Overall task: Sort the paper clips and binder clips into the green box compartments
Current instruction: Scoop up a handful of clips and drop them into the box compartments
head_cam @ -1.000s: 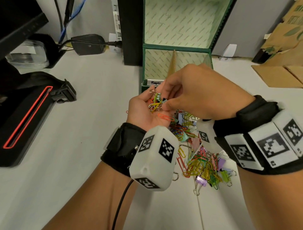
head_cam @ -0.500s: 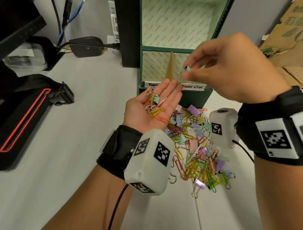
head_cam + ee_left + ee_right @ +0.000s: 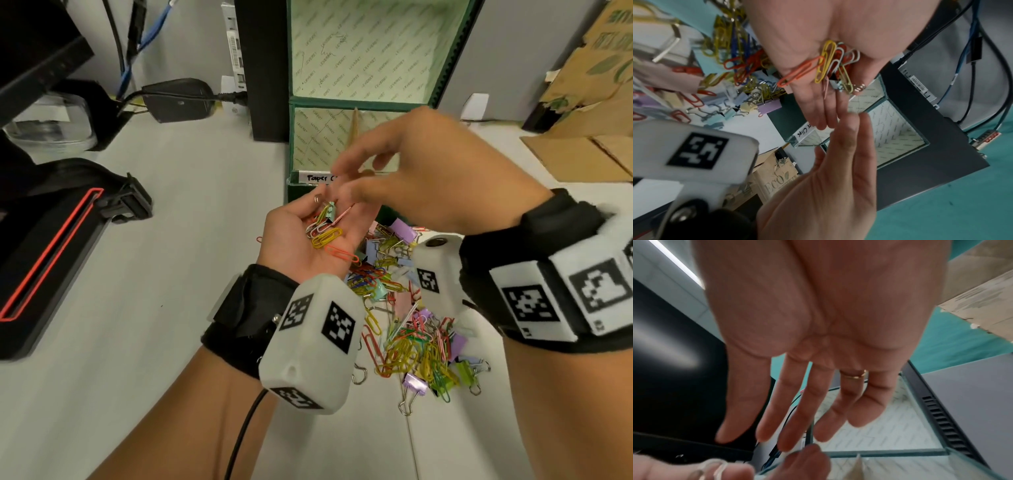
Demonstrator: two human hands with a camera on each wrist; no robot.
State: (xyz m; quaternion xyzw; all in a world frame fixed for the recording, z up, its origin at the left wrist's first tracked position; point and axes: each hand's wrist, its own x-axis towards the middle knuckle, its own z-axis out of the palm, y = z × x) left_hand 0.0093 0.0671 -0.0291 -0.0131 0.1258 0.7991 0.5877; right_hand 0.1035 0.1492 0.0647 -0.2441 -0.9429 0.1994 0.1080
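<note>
My left hand lies palm up in front of the green box, carrying several coloured paper clips and one small teal binder clip. The left wrist view shows the same paper clips on the palm. My right hand hovers just over the left fingertips with its fingers straight and nothing in them, as the right wrist view confirms for this right hand. A cardboard divider splits the box; a label reads "Paper C…". The mixed clip pile lies on the desk under my wrists.
A black device with a red outline lies at the left. A power adapter with cables and a black tower stand behind, left of the box. Cardboard pieces sit at the right.
The right hand picked a small binder clip from the left palm and carried it over the box's right compartment. It is now back above the left fingers, empty.
</note>
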